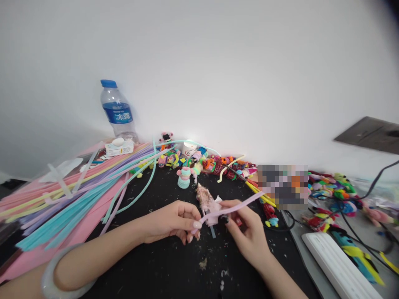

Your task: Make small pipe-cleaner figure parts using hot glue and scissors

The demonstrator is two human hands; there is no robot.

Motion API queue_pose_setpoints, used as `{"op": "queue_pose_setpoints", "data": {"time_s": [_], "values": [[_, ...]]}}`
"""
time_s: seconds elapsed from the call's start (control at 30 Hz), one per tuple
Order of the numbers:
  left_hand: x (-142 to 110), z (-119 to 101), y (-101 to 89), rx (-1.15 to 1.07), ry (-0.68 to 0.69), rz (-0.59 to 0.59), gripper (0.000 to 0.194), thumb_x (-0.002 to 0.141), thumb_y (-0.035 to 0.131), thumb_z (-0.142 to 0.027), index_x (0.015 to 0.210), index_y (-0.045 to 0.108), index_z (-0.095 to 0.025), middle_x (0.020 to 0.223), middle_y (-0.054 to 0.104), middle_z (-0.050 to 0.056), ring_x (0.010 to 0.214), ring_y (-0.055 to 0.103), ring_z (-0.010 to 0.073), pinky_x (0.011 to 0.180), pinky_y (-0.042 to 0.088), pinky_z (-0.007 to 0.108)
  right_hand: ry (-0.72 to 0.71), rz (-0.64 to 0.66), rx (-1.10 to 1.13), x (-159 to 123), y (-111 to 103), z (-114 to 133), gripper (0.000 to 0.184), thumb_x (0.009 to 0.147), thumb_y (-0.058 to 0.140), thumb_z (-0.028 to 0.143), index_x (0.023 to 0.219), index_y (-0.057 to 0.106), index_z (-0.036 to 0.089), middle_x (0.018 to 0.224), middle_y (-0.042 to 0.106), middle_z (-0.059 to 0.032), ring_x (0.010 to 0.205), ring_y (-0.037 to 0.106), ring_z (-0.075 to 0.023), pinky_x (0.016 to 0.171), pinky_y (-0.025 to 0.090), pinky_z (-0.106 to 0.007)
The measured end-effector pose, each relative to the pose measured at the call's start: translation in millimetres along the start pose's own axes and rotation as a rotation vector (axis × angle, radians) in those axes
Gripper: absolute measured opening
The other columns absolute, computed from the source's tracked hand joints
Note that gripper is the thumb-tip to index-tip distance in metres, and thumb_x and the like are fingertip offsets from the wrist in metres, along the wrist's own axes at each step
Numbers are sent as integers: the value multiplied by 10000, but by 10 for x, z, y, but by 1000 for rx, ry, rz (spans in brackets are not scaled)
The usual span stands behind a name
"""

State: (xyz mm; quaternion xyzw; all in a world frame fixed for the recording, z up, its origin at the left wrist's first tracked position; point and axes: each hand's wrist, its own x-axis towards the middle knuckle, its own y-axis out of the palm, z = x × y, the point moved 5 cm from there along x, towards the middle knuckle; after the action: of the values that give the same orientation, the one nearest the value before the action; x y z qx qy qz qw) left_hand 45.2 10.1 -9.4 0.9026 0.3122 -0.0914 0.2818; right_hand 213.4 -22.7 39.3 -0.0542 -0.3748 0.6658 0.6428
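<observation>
A long pale lilac pipe cleaner (246, 202) runs between my two hands, its free length slanting up to the right. My left hand (177, 224) pinches it near its lower end between thumb and fingers. Farther along, my right hand (246, 232) grips the same pipe cleaner between thumb and forefinger. Just behind the hands lies a pale pink object (207, 205) with a brownish frayed top, partly covered by the pipe cleaner; its kind I cannot make out. Beyond it stands a small mint and pink pipe-cleaner figure (184, 177).
Bundles of coloured pipe cleaners (77, 203) spread over the left side. A water bottle (117, 110) leans against the wall (218, 74). Several small fuzzy figures (215, 164) line the back. On the right are black cables (352, 226) and a white power strip (336, 265).
</observation>
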Motion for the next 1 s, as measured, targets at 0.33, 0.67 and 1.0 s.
{"op": "queue_pose_setpoints", "data": {"time_s": [0.33, 0.67, 1.0], "values": [[11, -137, -185, 54, 230, -334, 146, 721, 686, -239, 755, 600, -127, 620, 610, -20, 564, 545, 72, 569, 435, 180, 427, -421, -694, 123, -978, -555, 308, 777, 488, 268, 1041, 617, 173, 922, 695, -87, 864, 639, -258, 757, 476, -364], [-7, -180, -231, 174, 344, -410, 95, 718, 657, -185, 791, 622, -135, 674, 648, 0, 632, 615, 123, 606, 484, 223, 561, -97, -827, 154, -864, -879, 358, 720, 515, 234, 1052, 638, 185, 1041, 674, -117, 932, 602, -336, 681, 438, -423], [-91, -267, -270, 320, 465, -550, 68, 724, 639, -178, 784, 627, -151, 682, 663, 8, 646, 631, 139, 630, 491, 234, 458, -238, -916, 188, -867, -751, 268, 714, 505, 227, 948, 624, 171, 958, 659, -96, 986, 535, -307, 782, 373, -451]]}}
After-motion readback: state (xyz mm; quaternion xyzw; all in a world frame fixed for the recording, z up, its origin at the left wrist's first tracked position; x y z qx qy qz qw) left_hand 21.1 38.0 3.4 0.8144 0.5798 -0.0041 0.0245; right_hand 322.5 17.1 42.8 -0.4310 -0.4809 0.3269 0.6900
